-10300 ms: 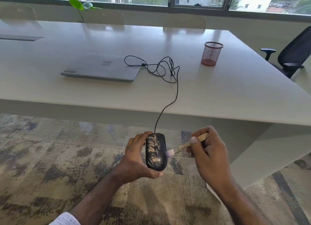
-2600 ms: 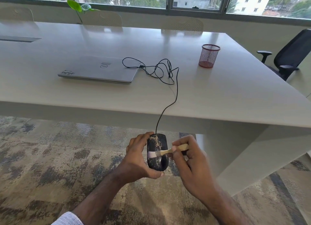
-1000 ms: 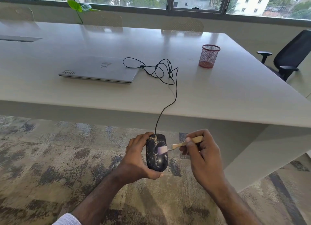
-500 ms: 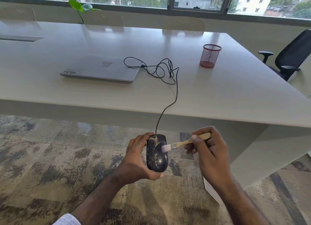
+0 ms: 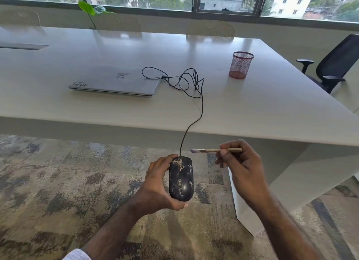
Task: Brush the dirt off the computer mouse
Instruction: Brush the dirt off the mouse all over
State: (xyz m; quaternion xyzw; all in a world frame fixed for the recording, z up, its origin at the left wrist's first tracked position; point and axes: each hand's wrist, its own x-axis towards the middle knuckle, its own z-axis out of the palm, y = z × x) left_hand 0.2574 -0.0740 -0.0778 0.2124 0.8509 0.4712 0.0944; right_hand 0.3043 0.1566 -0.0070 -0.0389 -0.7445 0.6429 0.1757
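A black wired computer mouse flecked with pale dirt is held in my left hand, in front of the table edge and over the carpet. Dirt clusters near its front right and along its sides. My right hand pinches a small wooden-handled brush with pale bristles pointing left. The bristle tip hovers just above and to the right of the mouse's front, clear of its surface. The mouse cable runs up over the table edge in loose loops.
On the pale table lie a closed silver laptop, with the cable plugged into its right side, and a red mesh pen cup. A black office chair stands at the right. Patterned carpet lies below.
The brush has lifted off the mouse and moved up and to the right. Since ten seconds ago much of the dirt on the mouse's top is gone. My left hand has stayed put.
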